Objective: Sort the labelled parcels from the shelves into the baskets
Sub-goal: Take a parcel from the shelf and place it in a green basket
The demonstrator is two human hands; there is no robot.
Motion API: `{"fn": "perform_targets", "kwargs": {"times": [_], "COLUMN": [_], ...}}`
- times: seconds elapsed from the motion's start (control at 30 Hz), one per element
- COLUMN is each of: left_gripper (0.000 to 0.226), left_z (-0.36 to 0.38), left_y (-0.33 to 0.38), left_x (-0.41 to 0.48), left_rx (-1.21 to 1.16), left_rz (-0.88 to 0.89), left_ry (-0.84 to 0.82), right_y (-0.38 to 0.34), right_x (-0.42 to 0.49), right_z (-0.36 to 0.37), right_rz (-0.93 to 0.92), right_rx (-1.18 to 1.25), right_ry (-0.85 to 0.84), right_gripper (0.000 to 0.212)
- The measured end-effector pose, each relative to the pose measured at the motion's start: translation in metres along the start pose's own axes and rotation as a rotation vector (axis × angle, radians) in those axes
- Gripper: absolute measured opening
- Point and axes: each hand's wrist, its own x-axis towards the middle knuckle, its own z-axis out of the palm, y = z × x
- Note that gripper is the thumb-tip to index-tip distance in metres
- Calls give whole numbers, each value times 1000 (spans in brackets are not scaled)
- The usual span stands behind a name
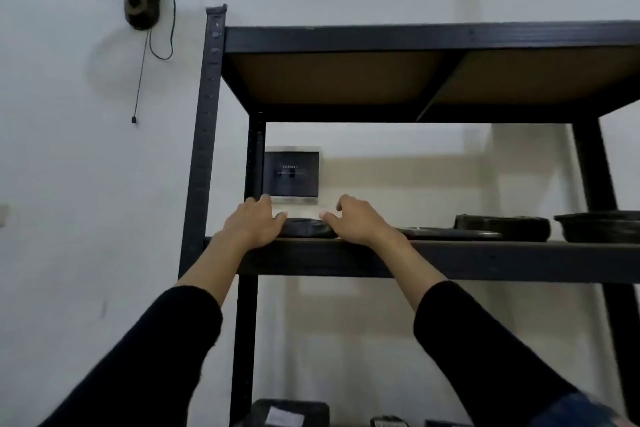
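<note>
Flanks flat black parcel (306, 229) with left hand (256, 222) and right hand (356, 220), thumbs against its ends, probably to lift a limp item level. Cannot tell whether fingers clamp it. Lies at front left corner of shelf (485, 260), not yet lifted. Leaves other parcels (502, 225) rightward along the front edge.

Arms raised, left hand (254, 222), right hand (360, 220), fingers (264, 200) seemingly curled

Head view, angled upward, close to the shelf (450, 255)
</note>
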Motion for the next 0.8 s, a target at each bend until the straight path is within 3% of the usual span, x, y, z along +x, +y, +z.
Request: {"fn": "perform_targets", "kwargs": {"times": [0.07,0.2,0.33,0.4,0.53,0.67,0.8], "left_gripper": [53,57,48,54,64,87,98], "left_z": [9,17,19,20,16,11,11], "left_y": [-7,-21,-27,-28,-28,-34,-42], "left_x": [18,38,42,38,26,16,8], "left_rx": [5,-56,-108,-114,-332,-567,-654], "left_rz": [-81,-206,-195,-155,-74,53,174], "left_ry": [-17,-115,-111,-47,104,181,299], "right_y": [1,-2,0,3,10,13,14], "right_x": [19,36,43,43,41,38,29], "right_z": [9,17,17,17,19,17,12], "right_rz": [39,133,170,201,227,177,64], "right_rx": [30,41,14,62,364,729,909], "right_ry": [-55,-203,-231,-206,-109,-18,56], "right_gripper": [40,59,63,61,52,42,48]}}
